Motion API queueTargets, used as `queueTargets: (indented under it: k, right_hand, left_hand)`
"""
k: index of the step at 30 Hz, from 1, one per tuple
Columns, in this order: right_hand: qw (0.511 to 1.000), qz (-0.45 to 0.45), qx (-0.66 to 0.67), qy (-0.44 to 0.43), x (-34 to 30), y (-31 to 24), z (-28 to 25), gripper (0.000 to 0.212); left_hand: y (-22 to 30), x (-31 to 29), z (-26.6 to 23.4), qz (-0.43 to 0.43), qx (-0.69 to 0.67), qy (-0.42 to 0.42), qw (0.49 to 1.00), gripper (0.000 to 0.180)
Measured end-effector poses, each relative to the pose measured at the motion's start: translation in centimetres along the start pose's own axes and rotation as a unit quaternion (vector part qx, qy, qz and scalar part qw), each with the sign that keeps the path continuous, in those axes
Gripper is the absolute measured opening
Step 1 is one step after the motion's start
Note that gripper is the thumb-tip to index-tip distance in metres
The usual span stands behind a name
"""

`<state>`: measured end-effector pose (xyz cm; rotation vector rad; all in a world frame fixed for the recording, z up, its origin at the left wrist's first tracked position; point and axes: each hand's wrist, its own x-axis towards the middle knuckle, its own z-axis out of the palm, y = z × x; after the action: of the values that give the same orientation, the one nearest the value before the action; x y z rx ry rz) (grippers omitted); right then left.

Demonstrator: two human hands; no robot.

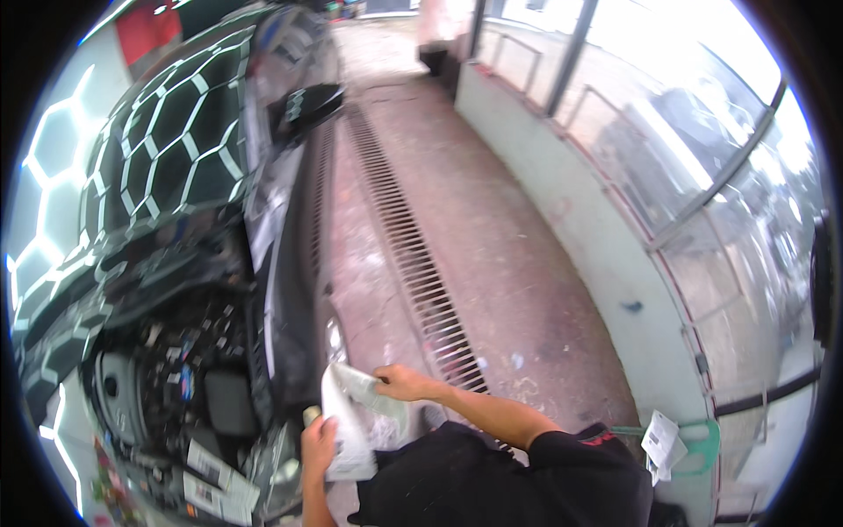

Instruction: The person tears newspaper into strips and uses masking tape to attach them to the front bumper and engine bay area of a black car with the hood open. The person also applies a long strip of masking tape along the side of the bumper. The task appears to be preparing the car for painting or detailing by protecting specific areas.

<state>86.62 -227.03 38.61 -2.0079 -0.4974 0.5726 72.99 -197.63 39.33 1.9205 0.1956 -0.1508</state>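
A printed paper sheet point(349, 432) is held up just beside the front end of the car point(206, 237), next to its exposed engine bay point(228, 400). One edge of the sheet is pinched between the thumb and fingers of the left hand point(320, 443), nearer the car. The upper part, bent over, is gripped in the curled fingers of the right hand point(402, 383), farther from the car. Loose papers point(215, 490) are laid at the front of the car. A long grate point(408, 250) is set alongside it. Well apart from the car, white sheets point(664, 443) are rested against a green frame point(705, 446).
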Motion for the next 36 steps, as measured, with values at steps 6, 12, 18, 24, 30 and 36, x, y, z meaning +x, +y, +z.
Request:
queueTargets:
  k: [6, 12, 18, 24, 30, 36]
  right_hand:
    - [0.976, 0.004, -0.216, 0.000, 9.7, 3.9, -10.1, 0.031]
    - [0.943, 0.017, -0.332, -0.001, 20.5, 9.5, -13.7, 0.032]
    - [0.952, -0.022, -0.304, -0.012, 29.8, 2.5, -15.9, 0.024]
    - [0.932, -0.179, -0.315, 0.027, 40.5, -1.3, -16.3, 0.022]
    - [0.862, -0.323, -0.390, -0.024, 49.6, -0.5, -18.6, 0.035]
    - [0.879, -0.271, -0.393, -0.003, 53.9, -3.2, -15.1, 0.014]
  left_hand:
    - [5.6, 4.1, -2.5, -0.007, 0.307, 0.070, 0.949, 0.027]
    - [2.5, 9.0, -2.6, 0.051, 0.375, 0.090, 0.921, 0.022]
    - [-1.5, 9.4, -2.6, -0.021, 0.375, 0.198, 0.905, 0.021]
    - [-3.2, 12.0, -0.8, -0.095, 0.408, 0.273, 0.866, 0.020]
    - [-2.2, 22.3, -0.3, -0.175, 0.426, 0.290, 0.839, 0.024]
    - [8.5, 36.7, -4.0, -0.006, 0.449, 0.343, 0.825, 0.029]
